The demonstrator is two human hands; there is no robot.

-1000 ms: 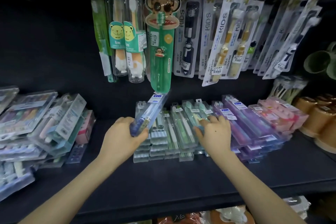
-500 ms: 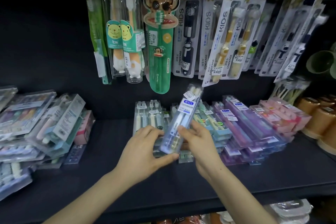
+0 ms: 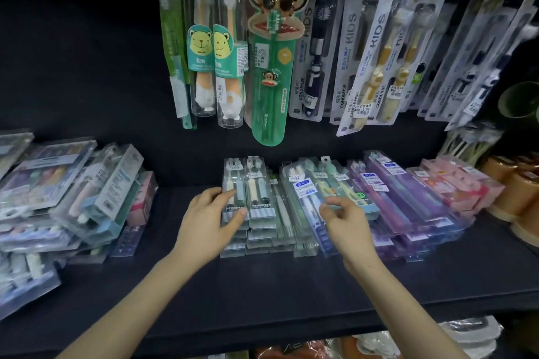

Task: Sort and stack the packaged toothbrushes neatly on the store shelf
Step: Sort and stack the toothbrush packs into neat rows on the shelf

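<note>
Lying flat on the middle stack, the blue pack [image 3: 307, 204] runs its long axis away from us toward the back of the shelf [image 3: 291, 294], with the head end a little to the left and the foot end toward our wrists. Our right hand [image 3: 348, 226] is the nearer one. Its curled fingertips sit at the pack's right edge, about halfway down, but we cannot tell whether they pinch it or only touch it. Our left hand [image 3: 208, 223] is one stack over, fingers wrapped round the outer side of the left stack [image 3: 234, 181] and thumb pressed on its top pack, gripping it. A pale green pack [image 3: 280, 210] shows between the two hands. We judge the next move to be a small squaring-up: the blue pack looks slightly askew on the stack beneath, so it wants nudging from the right. Purple packs [image 3: 408, 207] lie just beside on the right, and carded kids' brushes [image 3: 376, 52] hang above.
</note>
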